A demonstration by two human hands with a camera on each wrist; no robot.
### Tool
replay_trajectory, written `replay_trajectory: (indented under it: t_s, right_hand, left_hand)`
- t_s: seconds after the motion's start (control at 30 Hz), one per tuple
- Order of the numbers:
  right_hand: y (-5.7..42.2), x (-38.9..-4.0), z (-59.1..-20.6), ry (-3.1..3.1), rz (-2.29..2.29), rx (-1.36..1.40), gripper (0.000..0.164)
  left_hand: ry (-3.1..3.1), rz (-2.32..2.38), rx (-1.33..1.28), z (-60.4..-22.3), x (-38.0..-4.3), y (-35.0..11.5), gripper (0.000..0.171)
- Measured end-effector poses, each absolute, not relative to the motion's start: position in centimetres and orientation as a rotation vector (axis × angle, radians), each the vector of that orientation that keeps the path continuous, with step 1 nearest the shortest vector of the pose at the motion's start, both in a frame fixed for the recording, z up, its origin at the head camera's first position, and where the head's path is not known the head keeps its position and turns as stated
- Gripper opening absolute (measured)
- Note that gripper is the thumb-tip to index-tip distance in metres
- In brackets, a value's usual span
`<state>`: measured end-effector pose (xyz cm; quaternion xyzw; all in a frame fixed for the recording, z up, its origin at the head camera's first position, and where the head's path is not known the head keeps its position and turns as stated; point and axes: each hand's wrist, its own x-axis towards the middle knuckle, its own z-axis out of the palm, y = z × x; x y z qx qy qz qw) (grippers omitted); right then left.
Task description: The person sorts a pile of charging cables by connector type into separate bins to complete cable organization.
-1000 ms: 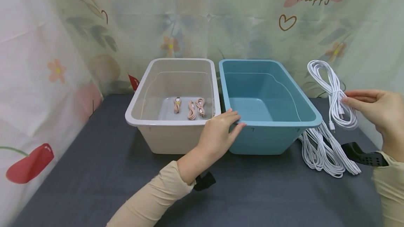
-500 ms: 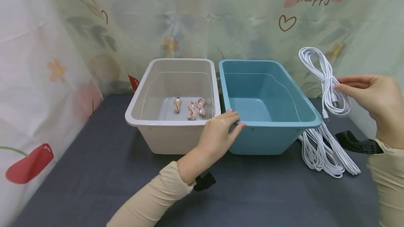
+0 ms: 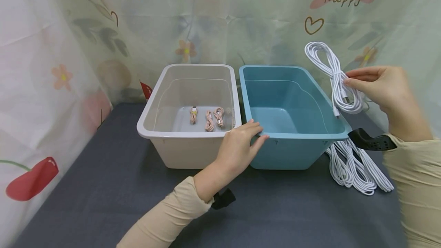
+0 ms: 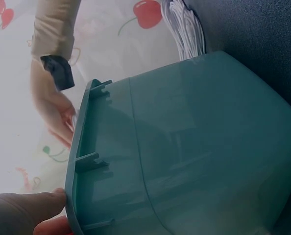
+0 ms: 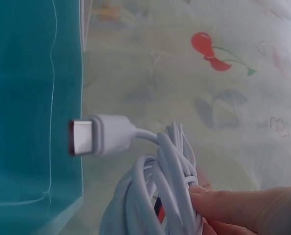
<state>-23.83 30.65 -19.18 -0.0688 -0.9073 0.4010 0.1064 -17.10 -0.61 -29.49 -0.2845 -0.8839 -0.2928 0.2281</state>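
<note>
My right hand [image 3: 389, 91] pinches a coiled white charging cable [image 3: 335, 72] between thumb and fingers, above the right rim of the blue bin [image 3: 280, 152]. In the right wrist view, the cable's metal-tipped plug [image 5: 111, 134] points toward the blue bin wall. My left hand [image 3: 237, 146] rests at the front, where the blue bin's corner meets the beige bin [image 3: 186, 150]. Its thumb [image 4: 50, 203] touches the blue rim. Several short pink cables [image 3: 209, 121] lie in the beige bin. More coiled white cables [image 3: 355, 167] lie on the table right of the blue bin.
Both bins stand side by side on a dark cloth-covered table [image 3: 103, 194]. A patterned curtain [image 3: 213, 18] hangs close behind them and along the sides. The loose white cables lie close beside the blue bin's right wall.
My right hand has moved left and up with the white charging cable, from beside the blue bin to over its right rim. My left hand has stayed in place.
</note>
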Motion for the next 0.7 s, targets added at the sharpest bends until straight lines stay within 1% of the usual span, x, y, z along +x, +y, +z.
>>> replay_trajectory:
  t_s: [0.27, 0.43, 0.67, 0.7]
  right_hand:
    - [28.8, -25.8, -18.7, -2.689, 1.214, -0.072, 0.017]
    - [27.7, -27.0, -18.8, -2.708, 1.228, -0.052, 0.020]
    - [26.3, -28.9, -19.6, -2.786, 1.186, -0.067, 0.044]
    - [26.2, -29.2, -19.8, -2.792, 1.182, -0.069, 0.045]
  left_hand:
    - [-2.425, -0.823, -0.790, -29.5, -17.1, -0.6, 0.028]
    - [-2.410, -0.820, -0.797, -29.5, -17.1, -0.6, 0.027]
    - [-2.407, -0.820, -0.799, -29.5, -17.1, -0.7, 0.027]
    - [-2.408, -0.818, -0.799, -29.5, -17.1, -0.6, 0.027]
